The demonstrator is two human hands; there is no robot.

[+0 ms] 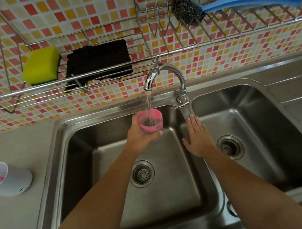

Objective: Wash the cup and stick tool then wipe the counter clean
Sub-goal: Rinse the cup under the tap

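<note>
Two bare hands are working over a double steel sink (62,135). The left hand (141,132) is wrapping its fingers around a clear cup (150,122) smeared with pink, holding it upright above the left basin, directly under the spout of the faucet (164,75), and a stream of water (148,103) is running into it. The right hand (198,137) is lying flat with fingers spread wide, gripping nothing, over the divider between the basins with its fingertips just below the faucet's lever. A white cup (5,180) with pink residue inside is lying tipped on the counter (11,215) left of the sink, and pink smears are showing at the counter's left edge. On the wire rack (86,80) above, a yellow sponge (42,65) is sitting beside a dark cloth (99,62), and farther right a steel scourer (186,6) with a blue handle is resting.
</note>
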